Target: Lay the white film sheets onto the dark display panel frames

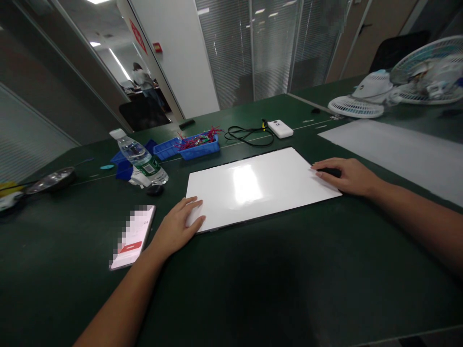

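Observation:
A white, glossy rectangular board [220, 193], like a small whiteboard with thin dark edges, lies flat on the dark green table [253, 289]. My left hand [179, 224] rests on its left end, fingers spread and fingertips on the white surface. At the opposite end, my right hand [349, 176] lies over the right edge, thumb and fingers stretched apart, tips touching the board. A dark patch shows between that thumb and the fingers; I cannot tell whether it is shadow or a black object. Left of my left hand lies a phone [133, 238] with a lit, partly pixelated screen.
Beyond the board are a water bottle [141, 156], a blue tray [200, 151] of red wires, a black cable [249, 136] and a white power bank [280, 128]. A white sheet [394, 154] and fan parts [372, 94] occupy the right. A person [144, 84] stands far back.

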Demonstrator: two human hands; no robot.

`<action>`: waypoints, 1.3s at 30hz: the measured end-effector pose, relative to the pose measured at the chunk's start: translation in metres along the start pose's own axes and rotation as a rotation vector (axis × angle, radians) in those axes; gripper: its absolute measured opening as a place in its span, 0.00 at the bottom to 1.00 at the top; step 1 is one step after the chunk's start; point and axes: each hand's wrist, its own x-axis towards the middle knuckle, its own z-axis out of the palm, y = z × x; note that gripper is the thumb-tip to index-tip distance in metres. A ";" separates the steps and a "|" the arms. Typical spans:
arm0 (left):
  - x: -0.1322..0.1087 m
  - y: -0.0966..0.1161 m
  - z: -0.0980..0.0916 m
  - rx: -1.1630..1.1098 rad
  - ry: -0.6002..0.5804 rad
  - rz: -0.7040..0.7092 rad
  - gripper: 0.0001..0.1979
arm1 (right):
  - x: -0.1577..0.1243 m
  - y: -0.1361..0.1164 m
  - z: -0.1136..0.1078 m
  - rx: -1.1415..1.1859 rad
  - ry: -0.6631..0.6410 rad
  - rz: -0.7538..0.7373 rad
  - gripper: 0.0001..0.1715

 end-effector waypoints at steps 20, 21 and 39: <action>0.001 0.001 -0.001 0.018 0.006 0.012 0.30 | -0.010 0.097 -0.035 -0.532 0.076 0.832 0.61; 0.001 0.001 -0.001 0.020 0.008 0.014 0.30 | -0.010 0.102 -0.034 -0.501 0.039 0.900 0.63; 0.001 -0.002 0.002 0.032 0.002 0.023 0.31 | -0.005 0.072 -0.022 -0.566 0.037 0.642 0.42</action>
